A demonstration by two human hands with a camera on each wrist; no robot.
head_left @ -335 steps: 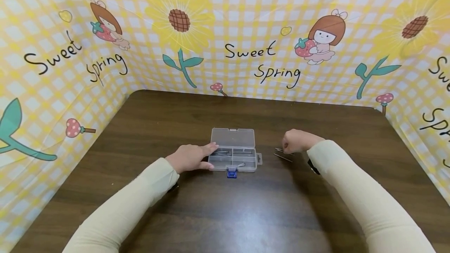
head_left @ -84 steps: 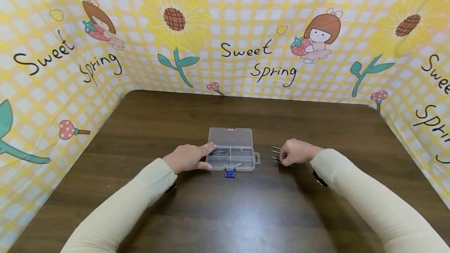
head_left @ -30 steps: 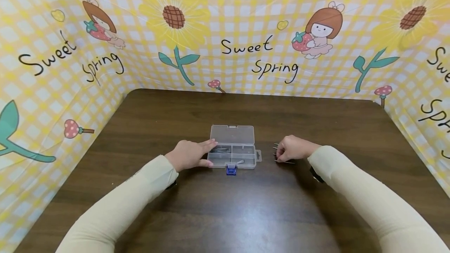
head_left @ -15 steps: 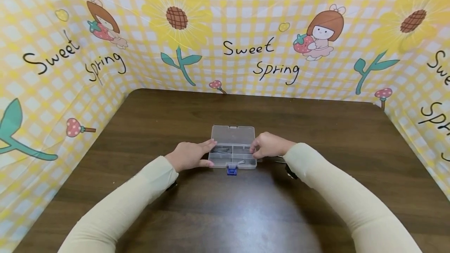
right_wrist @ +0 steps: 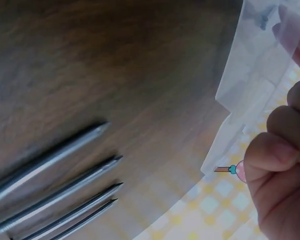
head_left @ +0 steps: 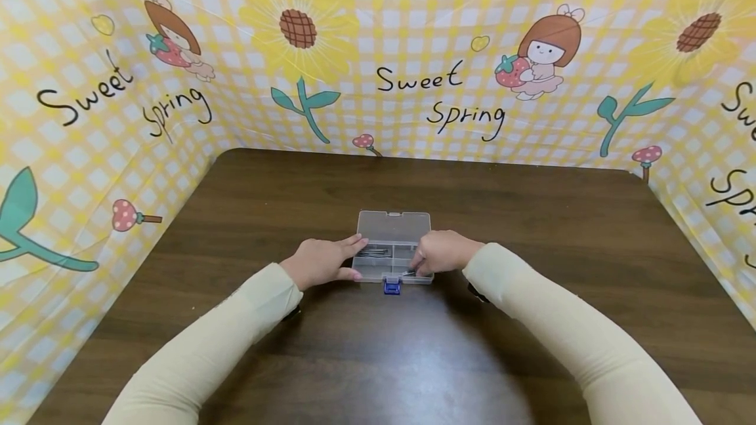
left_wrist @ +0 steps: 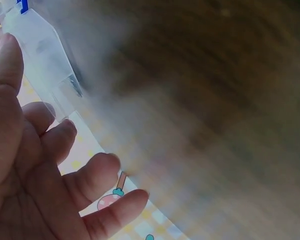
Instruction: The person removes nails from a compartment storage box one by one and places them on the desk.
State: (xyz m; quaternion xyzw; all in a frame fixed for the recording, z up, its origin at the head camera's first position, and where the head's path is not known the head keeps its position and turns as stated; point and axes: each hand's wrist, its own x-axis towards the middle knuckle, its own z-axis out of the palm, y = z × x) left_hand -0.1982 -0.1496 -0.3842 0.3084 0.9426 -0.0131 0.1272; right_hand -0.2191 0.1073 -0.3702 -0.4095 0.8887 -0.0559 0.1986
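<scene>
A clear plastic compartment box (head_left: 369, 273) stands with its lid (head_left: 394, 226) raised and its blue latch (head_left: 392, 286) folded out at the front. My left hand (head_left: 315, 262) touches its left end with thumb and forefinger, fingers fairly straight. Long thin nails (head_left: 375, 252) lie in the rear left compartment. My right hand (head_left: 447, 251) reaches into the front right compartment, fingertips at the small nails (head_left: 409, 273) there; whether they pinch one is hidden. In the right wrist view, several larger nails (right_wrist: 65, 183) lie side by side on the table, graded in size.
The dark wood table (head_left: 354, 359) backs onto a yellow checked cloth (head_left: 425, 38) that also hangs along both sides. A hanging tab sticks out from the box's right end, behind my right hand in the head view.
My right hand has left the row of nails on the table and moved left into the box's front right compartment. The nail seen earlier in the rear right compartment has gone. My left hand stays put.
</scene>
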